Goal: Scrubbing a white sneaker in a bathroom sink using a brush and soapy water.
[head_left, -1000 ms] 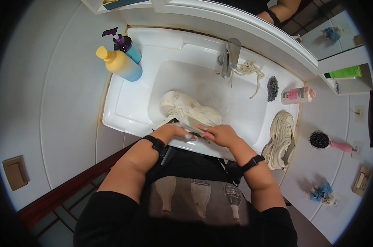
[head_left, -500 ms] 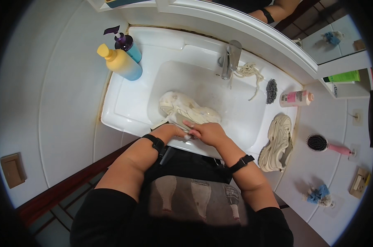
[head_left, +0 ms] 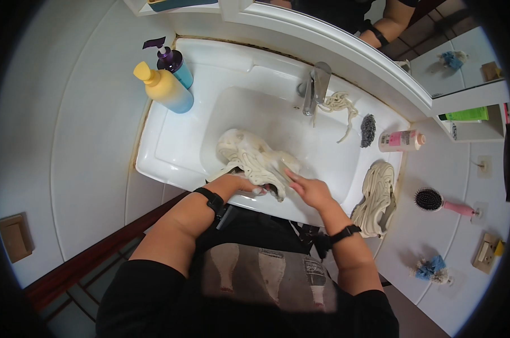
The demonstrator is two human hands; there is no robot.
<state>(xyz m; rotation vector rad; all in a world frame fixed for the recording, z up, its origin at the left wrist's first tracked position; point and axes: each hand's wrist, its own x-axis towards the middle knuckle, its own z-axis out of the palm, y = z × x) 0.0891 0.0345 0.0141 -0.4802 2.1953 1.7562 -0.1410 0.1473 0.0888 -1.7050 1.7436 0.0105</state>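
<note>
In the sink, a shoe lies beyond the grip of the left hand, the right hand just right. Far ahead-left stand a bottle and, behind it, a pump bottle; ahead-right, the faucet, laces beside it. Well right lies another shoe, a scouring pad and third bottle beyond.

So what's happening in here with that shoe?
A soapy cream shoe is lying in the white sink. The person's left hand holds it near its opening, while the right hand holds a pale tool, maybe a brush, at its side. Another cream shoe lies on the sink's right side, and loose laces lie beside the tap.
</note>
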